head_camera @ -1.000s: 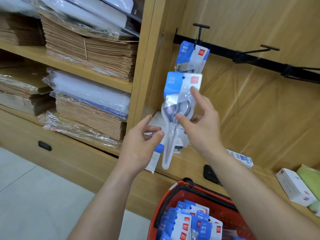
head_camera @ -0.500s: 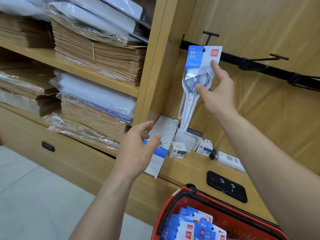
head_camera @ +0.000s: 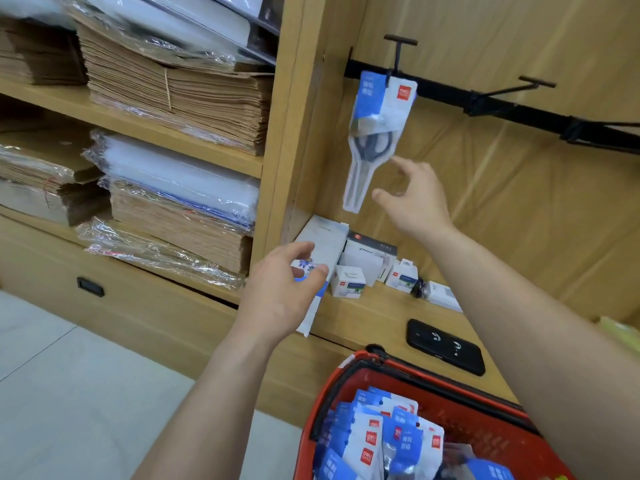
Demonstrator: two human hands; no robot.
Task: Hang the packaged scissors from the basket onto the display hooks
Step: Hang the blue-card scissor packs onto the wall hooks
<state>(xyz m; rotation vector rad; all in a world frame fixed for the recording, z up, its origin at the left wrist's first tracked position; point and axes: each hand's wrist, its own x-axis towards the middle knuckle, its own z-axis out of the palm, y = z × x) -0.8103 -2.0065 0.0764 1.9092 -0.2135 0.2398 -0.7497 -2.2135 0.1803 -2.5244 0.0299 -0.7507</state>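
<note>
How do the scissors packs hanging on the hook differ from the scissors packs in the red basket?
The hanging packs dangle upright from the hook; the basket packs lie piled in the red basket. The hanging packs show down to the tip; the basket packs overlap, showing mostly cards. Both have blue-and-white cards with a red logo.

I see blue-and-white scissor packs (head_camera: pixel 378 131) hanging slightly tilted on the far left hook (head_camera: pixel 399 58), blades pointing down. In the near red basket (head_camera: pixel 485 434) lie loose packs (head_camera: pixel 384 439), heaped.
</note>
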